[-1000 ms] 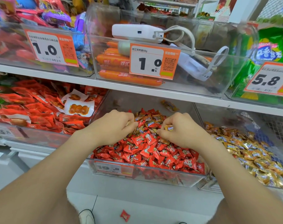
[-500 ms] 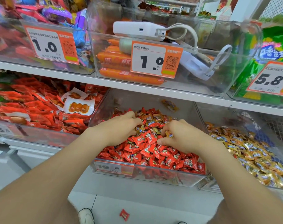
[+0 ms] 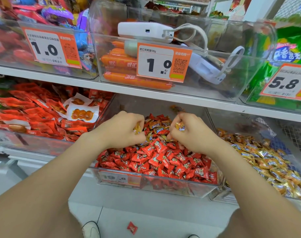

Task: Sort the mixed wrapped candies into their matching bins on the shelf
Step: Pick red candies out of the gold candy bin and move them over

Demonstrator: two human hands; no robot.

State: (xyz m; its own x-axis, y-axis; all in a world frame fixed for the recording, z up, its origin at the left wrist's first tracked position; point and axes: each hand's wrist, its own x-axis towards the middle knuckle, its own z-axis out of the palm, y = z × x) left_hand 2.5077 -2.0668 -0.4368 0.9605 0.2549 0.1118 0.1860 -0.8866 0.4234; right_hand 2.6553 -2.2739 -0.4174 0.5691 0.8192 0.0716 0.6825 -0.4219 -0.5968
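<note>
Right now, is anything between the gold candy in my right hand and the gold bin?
Only the clear walls where the red bin meets the gold bin, beside your right hand. Above those, nothing visible blocks the gold candy.

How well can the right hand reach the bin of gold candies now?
Probably yes. The right hand, pinching a gold candy, hovers beside the gold candy bin; its top looks open, and only a clear wall stands between.

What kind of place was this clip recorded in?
Probably a shop's snack aisle: orange price tags on clear bins, red-wrapped candies and gold-wrapped candies heaped loose, packaged sausages above. The left hand and right hand each pinch gold-wrapped ones.
</note>
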